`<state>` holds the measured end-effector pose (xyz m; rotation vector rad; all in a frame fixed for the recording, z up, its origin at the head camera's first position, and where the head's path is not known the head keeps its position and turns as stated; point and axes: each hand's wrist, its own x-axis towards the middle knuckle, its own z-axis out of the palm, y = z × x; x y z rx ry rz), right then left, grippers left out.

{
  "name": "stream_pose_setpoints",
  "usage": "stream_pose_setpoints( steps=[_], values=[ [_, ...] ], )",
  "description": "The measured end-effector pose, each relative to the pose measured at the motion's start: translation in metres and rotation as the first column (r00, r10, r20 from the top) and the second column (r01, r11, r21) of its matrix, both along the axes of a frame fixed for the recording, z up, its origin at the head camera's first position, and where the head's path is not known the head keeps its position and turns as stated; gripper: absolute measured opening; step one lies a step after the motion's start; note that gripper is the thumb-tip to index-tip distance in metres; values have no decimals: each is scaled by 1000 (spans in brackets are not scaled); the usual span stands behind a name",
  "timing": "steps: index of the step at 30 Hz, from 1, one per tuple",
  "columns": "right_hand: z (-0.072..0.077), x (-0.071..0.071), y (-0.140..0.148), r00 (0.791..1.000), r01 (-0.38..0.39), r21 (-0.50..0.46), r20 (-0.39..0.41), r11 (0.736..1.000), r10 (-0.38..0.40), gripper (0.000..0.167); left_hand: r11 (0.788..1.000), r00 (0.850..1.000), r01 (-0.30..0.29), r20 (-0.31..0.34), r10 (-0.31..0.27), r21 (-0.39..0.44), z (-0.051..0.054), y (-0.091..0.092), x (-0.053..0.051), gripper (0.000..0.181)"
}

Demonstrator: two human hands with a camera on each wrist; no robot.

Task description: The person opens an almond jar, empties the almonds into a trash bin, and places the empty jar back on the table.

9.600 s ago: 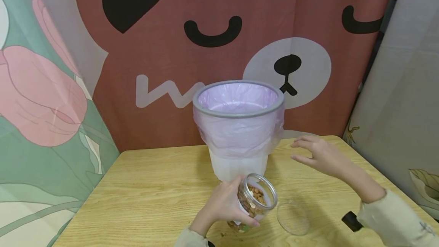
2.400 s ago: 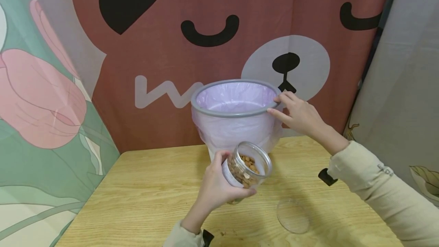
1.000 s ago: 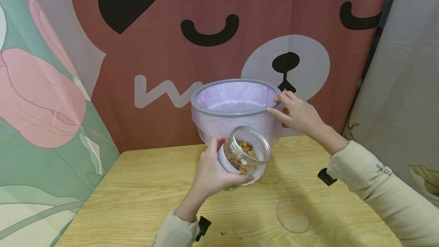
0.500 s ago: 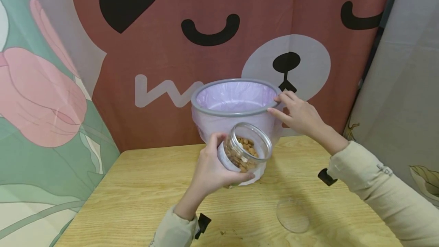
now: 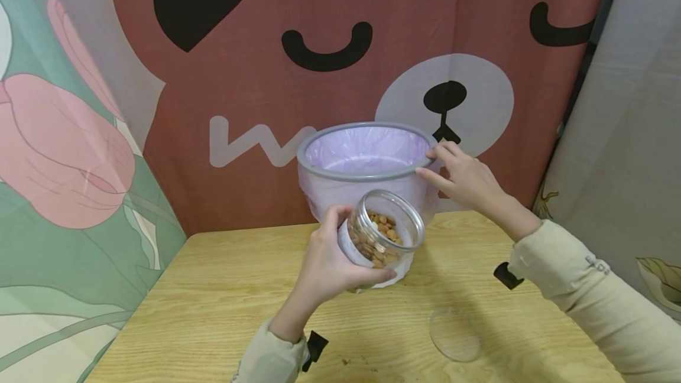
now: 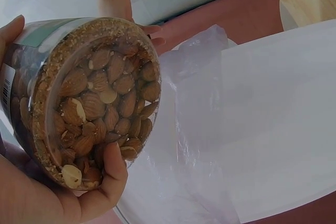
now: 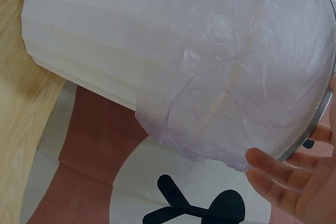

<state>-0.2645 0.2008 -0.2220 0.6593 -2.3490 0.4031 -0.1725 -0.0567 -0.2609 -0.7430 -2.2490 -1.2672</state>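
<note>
A clear jar of almonds (image 5: pixel 379 232) is gripped by my left hand (image 5: pixel 324 262), tilted with its uncovered mouth up and to the right. In the left wrist view, the jar's base shows almonds (image 6: pixel 97 98) and brown crumbs, with curled fingers at its lower edge. Behind the jar stands a white trash bin (image 5: pixel 399 270) with a grey rim and a purple liner bag (image 5: pixel 367 149) folded over its outside. My right hand (image 5: pixel 465 176) holds the bin's rim at the right side. In the right wrist view some fingers lie beside the outer liner.
A clear round lid (image 5: pixel 454 334) lies flat on the wooden table (image 5: pixel 223 306), right of the jar. A few crumbs (image 5: pixel 346 362) are near the front. A curtain printed with a bear face (image 5: pixel 255 87) hangs behind the bin.
My right hand has gone from the air right of the bin to its rim. The left hand has raised the jar from low over the table to in front of the bin; lately it barely moves.
</note>
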Motion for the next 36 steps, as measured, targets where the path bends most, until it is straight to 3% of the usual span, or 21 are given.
stream_pose_setpoints(
  steps=[19, 36],
  values=[
    [0, 0, 1, 1000, 6, -9, 10, 1000, -6, 38, 999, 999, 26, -24, -25, 19, 4, 1, -2, 83],
    [-2, -2, 0, 1000, 1, -23, 16, 1000, 0, 36, 998, 999, 24, -27, -23, 59, 19, -4, -6, 83]
  ],
)
